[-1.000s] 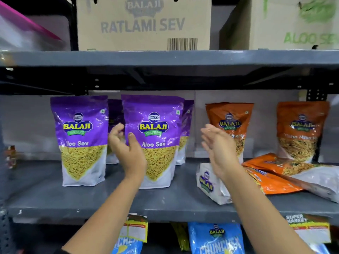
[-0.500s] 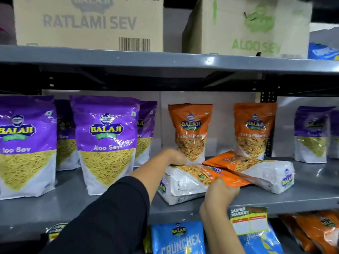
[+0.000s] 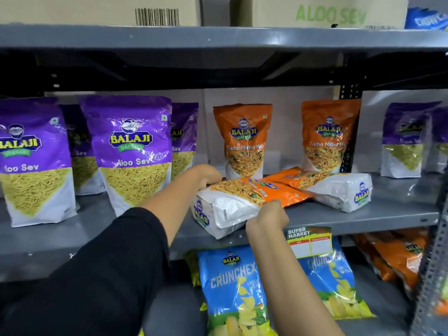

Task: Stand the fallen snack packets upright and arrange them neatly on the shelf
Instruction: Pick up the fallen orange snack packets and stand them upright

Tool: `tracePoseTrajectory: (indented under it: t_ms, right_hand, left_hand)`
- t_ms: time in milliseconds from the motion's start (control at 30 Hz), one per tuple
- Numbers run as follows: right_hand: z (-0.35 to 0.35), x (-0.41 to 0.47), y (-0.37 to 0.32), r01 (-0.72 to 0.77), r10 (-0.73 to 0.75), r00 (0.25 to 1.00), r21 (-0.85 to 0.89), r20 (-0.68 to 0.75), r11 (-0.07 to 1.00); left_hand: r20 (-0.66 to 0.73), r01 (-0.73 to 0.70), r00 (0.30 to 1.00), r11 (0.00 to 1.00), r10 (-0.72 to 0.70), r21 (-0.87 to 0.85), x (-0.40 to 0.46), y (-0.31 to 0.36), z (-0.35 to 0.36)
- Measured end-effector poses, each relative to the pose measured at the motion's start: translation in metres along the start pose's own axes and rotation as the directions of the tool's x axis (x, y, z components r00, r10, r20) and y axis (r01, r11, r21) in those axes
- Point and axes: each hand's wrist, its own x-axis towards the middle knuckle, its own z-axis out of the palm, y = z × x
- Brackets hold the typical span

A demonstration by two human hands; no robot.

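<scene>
Two orange Tikha Mitha Mix packets lie flat on the grey middle shelf (image 3: 363, 214). The nearer fallen packet (image 3: 232, 204) has its white base towards me and is held from both sides: my left hand (image 3: 206, 175) grips its far left edge, my right hand (image 3: 266, 217) grips its near edge. The second fallen packet (image 3: 339, 190) lies behind it to the right, partly under it. Two orange packets stand upright at the back (image 3: 243, 139) (image 3: 329, 137). Purple Aloo Sev packets (image 3: 131, 151) (image 3: 31, 161) stand upright to the left.
More purple packets (image 3: 407, 141) stand at the far right past a perforated post (image 3: 349, 132). Cardboard boxes (image 3: 327, 10) sit on the top shelf. Blue Crunchex bags (image 3: 232, 287) and orange bags (image 3: 397, 260) fill the lower shelf, with a price tag (image 3: 309, 241) on the shelf edge.
My view has shifted right, away from the purple packets. Both hands left those and closed on the nearer fallen orange packet, whose front end is now slightly raised.
</scene>
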Motion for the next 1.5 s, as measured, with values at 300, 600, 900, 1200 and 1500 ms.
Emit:
tracePoseTrajectory:
  t_ms: [300, 600, 900, 1200, 1500]
  right_hand:
    - [0.005, -0.034, -0.014, 0.013, -0.033, 0.961, 0.072, 0.274, 0.997]
    - [0.04, -0.023, -0.045, 0.254, -0.18, 0.758, -0.029, 0.627, 0.967]
    - [0.05, -0.004, -0.05, 0.309, -0.123, 0.685, -0.133, 0.718, 0.942]
    - [0.077, 0.031, -0.062, 0.43, -0.101, 0.661, -0.265, 0.743, 0.863]
    - [0.068, 0.08, -0.068, 0.537, 0.012, 0.653, -0.474, 0.757, 0.698]
  left_hand:
    - [-0.396, -0.304, 0.917, 0.726, 0.047, -0.617, -0.031, -0.03, -0.022]
    - [-0.658, -0.619, 0.753, 0.339, 0.001, -0.708, -0.062, -0.061, 0.005]
    - [-0.725, -0.663, 0.659, 0.302, -0.199, -0.685, -0.058, -0.049, 0.035]
    - [-0.708, -0.643, 0.647, 0.297, -0.282, -0.706, -0.025, -0.015, 0.051]
    - [-0.739, -0.618, 0.586, 0.406, -0.333, -0.673, 0.003, -0.009, 0.075]
